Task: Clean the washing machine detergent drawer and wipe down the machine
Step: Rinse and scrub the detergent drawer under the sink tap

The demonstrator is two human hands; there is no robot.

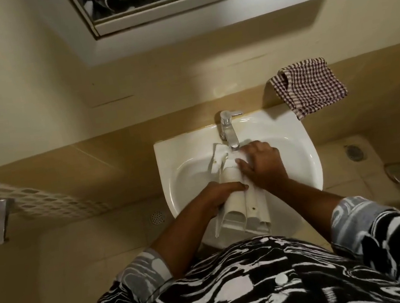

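Detergent drawer [237,197] of white plastic, long and divided into compartments, is lying lengthwise over the bowl of the white ceramic sink [168,156], its far end sitting just under the spout of the chrome single-lever tap [228,129] and its near end sticking out past the front rim. The left hand [222,194] is gripping the drawer's left side near the middle, thumb lying along the top. The right hand [260,163] is pressing flat on the far half, fingers spread and fairly straight. Whether water is running cannot be told. A red-and-white checked cloth [311,85] is lying folded on the beige tiled ledge [140,144] behind the sink, to the right of the tap.
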